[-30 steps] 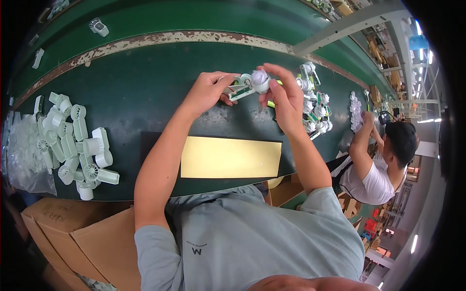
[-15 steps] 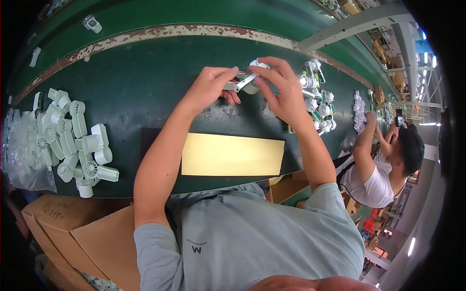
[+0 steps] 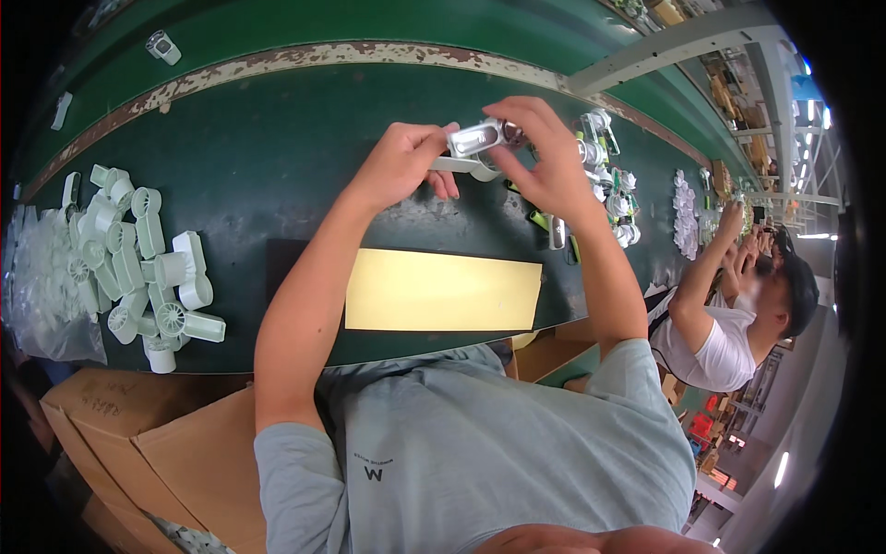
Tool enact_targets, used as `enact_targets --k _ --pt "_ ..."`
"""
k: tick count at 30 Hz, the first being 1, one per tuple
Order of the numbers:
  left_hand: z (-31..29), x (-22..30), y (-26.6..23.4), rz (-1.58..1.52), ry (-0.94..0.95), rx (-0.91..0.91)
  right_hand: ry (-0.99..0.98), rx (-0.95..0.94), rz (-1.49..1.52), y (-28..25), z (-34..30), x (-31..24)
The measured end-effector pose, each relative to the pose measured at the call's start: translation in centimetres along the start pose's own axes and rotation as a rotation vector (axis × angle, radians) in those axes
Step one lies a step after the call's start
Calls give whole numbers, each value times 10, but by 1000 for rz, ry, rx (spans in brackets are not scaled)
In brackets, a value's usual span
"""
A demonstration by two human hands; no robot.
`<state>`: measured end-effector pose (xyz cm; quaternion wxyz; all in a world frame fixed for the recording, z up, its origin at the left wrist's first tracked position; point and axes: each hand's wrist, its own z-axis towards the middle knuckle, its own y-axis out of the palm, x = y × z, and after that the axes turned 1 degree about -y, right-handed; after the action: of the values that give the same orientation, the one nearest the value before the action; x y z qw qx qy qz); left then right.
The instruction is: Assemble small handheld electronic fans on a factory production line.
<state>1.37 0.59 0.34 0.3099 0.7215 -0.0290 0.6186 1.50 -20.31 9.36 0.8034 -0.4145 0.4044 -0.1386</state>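
Observation:
Above the middle of the dark green bench, both hands are on a small white handheld-fan body. My left hand (image 3: 403, 166) has its thumb and fingers closed round the end of a pale fan housing (image 3: 454, 163). My right hand (image 3: 544, 152) grips a white cover with a shiny grey panel (image 3: 477, 139), which lies over the housing at a slant. My fingers hide part of the join. To the right, several fan assemblies with white motors and green batteries (image 3: 616, 198) lie in a group, partly behind my right wrist.
At the left lie a pile of pale fan housings (image 3: 125, 245) and a clear plastic bag (image 3: 51, 295). A yellow sheet (image 3: 443, 291) lies in front of me. Cardboard boxes (image 3: 198, 462) stand below the bench edge. At the right another person (image 3: 715, 323) works beside white parts (image 3: 684, 214).
The white cover in my right hand has turned, so its shiny grey panel now shows over the housing. My left hand has barely moved. The other person's arm has risen.

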Motion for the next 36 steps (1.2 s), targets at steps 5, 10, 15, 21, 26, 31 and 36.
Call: enact_targets --k 5,10,15,21,26,31,36 --pt "2 0 2 -13 -105 43 -5 7 -23 1 1 1" --pt "0 2 0 -127 -123 75 82 -13 18 12 -1 0" --pt "2 0 1 -122 -87 88 105 36 38 17 -1 -1" --pt "2 5 0 -91 -79 113 82 67 11 21 -4 0" --pt "0 1 -1 -118 -69 120 96 87 18 26 -6 -1" --pt "2 1 -1 -175 -81 119 14 27 -8 19 -11 5" --pt "3 -1 -6 -424 -20 22 48 31 16 20 -11 9"
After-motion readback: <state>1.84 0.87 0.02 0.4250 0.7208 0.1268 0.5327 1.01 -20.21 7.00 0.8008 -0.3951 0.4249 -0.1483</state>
